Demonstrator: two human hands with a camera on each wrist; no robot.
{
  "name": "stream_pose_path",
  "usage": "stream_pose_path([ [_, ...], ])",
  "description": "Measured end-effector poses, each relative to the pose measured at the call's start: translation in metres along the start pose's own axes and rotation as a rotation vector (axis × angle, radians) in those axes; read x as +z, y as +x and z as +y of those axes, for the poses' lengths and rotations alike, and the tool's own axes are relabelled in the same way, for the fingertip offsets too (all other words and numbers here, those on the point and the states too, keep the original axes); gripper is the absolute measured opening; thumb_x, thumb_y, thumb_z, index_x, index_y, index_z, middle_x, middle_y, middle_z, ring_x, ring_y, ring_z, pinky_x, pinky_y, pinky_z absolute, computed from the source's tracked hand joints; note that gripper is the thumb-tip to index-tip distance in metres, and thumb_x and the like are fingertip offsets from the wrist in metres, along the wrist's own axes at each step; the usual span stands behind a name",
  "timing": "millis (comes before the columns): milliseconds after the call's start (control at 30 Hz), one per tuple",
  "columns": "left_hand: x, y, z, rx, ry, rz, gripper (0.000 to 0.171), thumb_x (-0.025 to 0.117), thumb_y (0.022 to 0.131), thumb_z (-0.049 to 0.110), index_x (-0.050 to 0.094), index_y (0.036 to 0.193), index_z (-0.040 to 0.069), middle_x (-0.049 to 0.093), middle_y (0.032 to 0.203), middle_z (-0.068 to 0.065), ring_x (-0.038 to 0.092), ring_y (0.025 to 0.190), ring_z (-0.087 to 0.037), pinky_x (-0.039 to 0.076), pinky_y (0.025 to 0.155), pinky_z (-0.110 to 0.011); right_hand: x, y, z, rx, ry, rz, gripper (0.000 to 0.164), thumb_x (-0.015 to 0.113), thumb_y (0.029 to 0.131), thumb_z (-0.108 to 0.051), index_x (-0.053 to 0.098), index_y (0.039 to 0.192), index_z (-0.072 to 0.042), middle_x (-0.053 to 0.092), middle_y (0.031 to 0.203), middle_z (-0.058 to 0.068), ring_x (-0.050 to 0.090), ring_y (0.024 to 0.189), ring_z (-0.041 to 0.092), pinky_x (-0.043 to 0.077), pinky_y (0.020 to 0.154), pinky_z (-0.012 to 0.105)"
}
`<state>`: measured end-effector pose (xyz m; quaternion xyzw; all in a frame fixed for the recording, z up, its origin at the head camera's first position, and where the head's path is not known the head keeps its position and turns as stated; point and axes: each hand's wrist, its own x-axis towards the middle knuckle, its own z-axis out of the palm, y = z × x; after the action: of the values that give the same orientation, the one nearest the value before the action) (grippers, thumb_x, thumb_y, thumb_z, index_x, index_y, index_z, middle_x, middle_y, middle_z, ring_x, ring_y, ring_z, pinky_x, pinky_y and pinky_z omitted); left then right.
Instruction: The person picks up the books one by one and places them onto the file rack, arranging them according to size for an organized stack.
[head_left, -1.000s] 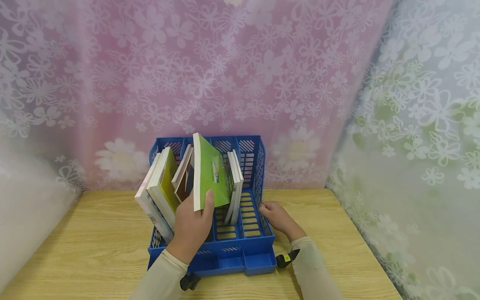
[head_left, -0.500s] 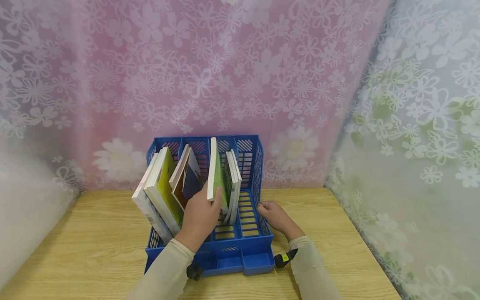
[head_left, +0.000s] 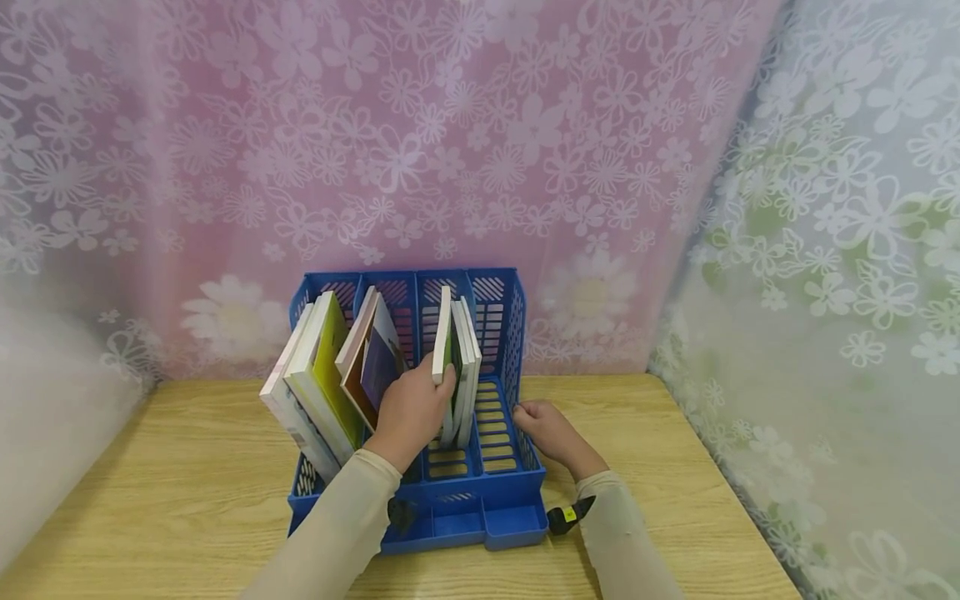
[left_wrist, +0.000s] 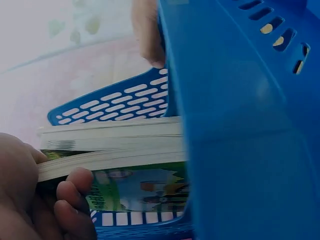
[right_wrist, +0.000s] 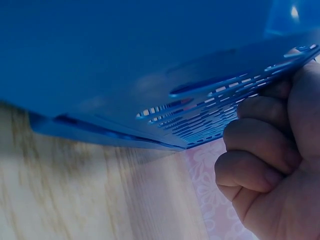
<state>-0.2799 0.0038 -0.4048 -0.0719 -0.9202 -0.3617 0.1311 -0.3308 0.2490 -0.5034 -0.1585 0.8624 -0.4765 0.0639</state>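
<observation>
A blue plastic desk file rack (head_left: 510, 483) with upright compartments stands on the wooden table. My left hand (head_left: 414, 408) grips a green-covered book (head_left: 443, 337), thumb on the right and fingers on the left. The book stands in the third compartment from the left, against white-edged books (head_left: 468, 375). In the left wrist view, curled fingertips (left_wrist: 75, 212) lie on the book's picture cover (left_wrist: 140, 187), whose lower end is down behind the blue front. My right hand (head_left: 551, 433) holds the rack's right side wall by its edge; in the right wrist view its fingers (right_wrist: 260, 135) are curled outside the slotted wall.
Thick books, one with a yellow-green cover (head_left: 335, 375), lean left in the first compartment. Thinner books (head_left: 381, 358) lean in the second. Shallow trays (head_left: 516, 523) run along the rack's front. A pink flowered curtain (head_left: 420, 167) hangs behind, with a pale flowered one (head_left: 840, 292) at right.
My left hand has carried the green book rightward and down into the third compartment, turning it from slanted to upright beside the white-edged books. My right hand stays on the rack's side.
</observation>
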Motion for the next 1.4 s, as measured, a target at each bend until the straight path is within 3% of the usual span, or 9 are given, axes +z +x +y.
stream_pose_path([
  [467, 0.008, 0.012, -0.011, -0.061, 0.047, -0.023, 0.038, 0.046, 0.108, 0.039, 0.064, 0.104, 0.005, 0.055, 0.063, -0.002, 0.049, 0.049, -0.018, 0.040, 0.048, -0.032, 0.007, -0.003, 0.000, -0.010, 0.038, -0.012, 0.042, 0.047, 0.106, -0.018, 0.040, 0.065, -0.013, 0.033, 0.059, -0.005, 0.028, 0.052, 0.012, 0.028, 0.051, 0.026],
  [567, 0.008, 0.010, -0.014, -0.067, 0.024, -0.034, 0.041, 0.046, 0.108, 0.041, 0.063, 0.111, 0.004, 0.059, 0.067, -0.003, 0.050, 0.050, -0.019, 0.041, 0.049, -0.033, 0.010, -0.002, -0.001, -0.014, 0.035, -0.030, 0.041, 0.048, 0.105, -0.020, 0.040, 0.065, -0.013, 0.034, 0.059, -0.006, 0.029, 0.052, 0.011, 0.028, 0.051, 0.026],
  [733, 0.006, 0.007, -0.017, -0.120, -0.075, -0.137, 0.058, 0.046, 0.106, 0.053, 0.053, 0.142, 0.009, 0.069, 0.088, -0.004, 0.061, 0.064, -0.018, 0.050, 0.059, -0.038, 0.011, -0.002, -0.001, -0.017, 0.020, -0.026, 0.041, 0.047, 0.105, -0.020, 0.041, 0.065, -0.013, 0.034, 0.060, -0.005, 0.029, 0.052, 0.011, 0.029, 0.052, 0.026],
  [833, 0.002, 0.004, -0.018, -0.127, -0.082, -0.215, 0.071, 0.051, 0.102, 0.057, 0.038, 0.159, 0.017, 0.069, 0.087, -0.004, 0.062, 0.067, -0.018, 0.052, 0.063, -0.040, 0.010, -0.002, -0.001, -0.017, 0.013, -0.012, 0.042, 0.048, 0.106, -0.019, 0.041, 0.065, -0.013, 0.034, 0.060, -0.004, 0.029, 0.052, 0.013, 0.029, 0.052, 0.027],
  [900, 0.000, 0.002, -0.016, -0.103, -0.071, -0.229, 0.076, 0.056, 0.101, 0.056, 0.033, 0.163, 0.018, 0.066, 0.080, -0.002, 0.059, 0.063, -0.017, 0.050, 0.060, -0.038, 0.009, -0.002, 0.000, -0.016, 0.015, -0.009, 0.041, 0.048, 0.106, -0.018, 0.041, 0.065, -0.012, 0.034, 0.060, -0.004, 0.029, 0.053, 0.014, 0.029, 0.052, 0.028],
  [1067, 0.002, -0.002, -0.013, -0.059, -0.083, -0.205, 0.076, 0.061, 0.102, 0.051, 0.032, 0.163, 0.014, 0.056, 0.066, -0.001, 0.048, 0.049, -0.017, 0.043, 0.050, -0.034, 0.007, -0.002, 0.004, -0.004, 0.031, -0.023, 0.041, 0.047, 0.106, -0.018, 0.041, 0.066, -0.012, 0.034, 0.060, -0.004, 0.029, 0.053, 0.014, 0.029, 0.052, 0.028],
  [1200, 0.007, 0.001, -0.013, -0.072, -0.112, -0.196, 0.077, 0.060, 0.102, 0.053, 0.030, 0.164, 0.017, 0.056, 0.066, -0.002, 0.044, 0.046, -0.017, 0.041, 0.048, -0.034, 0.004, -0.001, 0.002, 0.009, 0.006, -0.016, 0.041, 0.048, 0.105, -0.021, 0.042, 0.065, -0.012, 0.034, 0.060, -0.004, 0.029, 0.054, 0.014, 0.030, 0.054, 0.028],
  [1400, 0.010, 0.002, -0.011, -0.045, -0.081, -0.154, 0.076, 0.060, 0.103, 0.050, 0.031, 0.163, 0.014, 0.058, 0.069, 0.001, 0.050, 0.049, -0.016, 0.043, 0.049, -0.033, -0.002, 0.003, 0.004, 0.029, -0.005, -0.008, 0.041, 0.048, 0.105, -0.023, 0.042, 0.065, -0.013, 0.034, 0.061, -0.004, 0.030, 0.054, 0.014, 0.029, 0.054, 0.028],
])
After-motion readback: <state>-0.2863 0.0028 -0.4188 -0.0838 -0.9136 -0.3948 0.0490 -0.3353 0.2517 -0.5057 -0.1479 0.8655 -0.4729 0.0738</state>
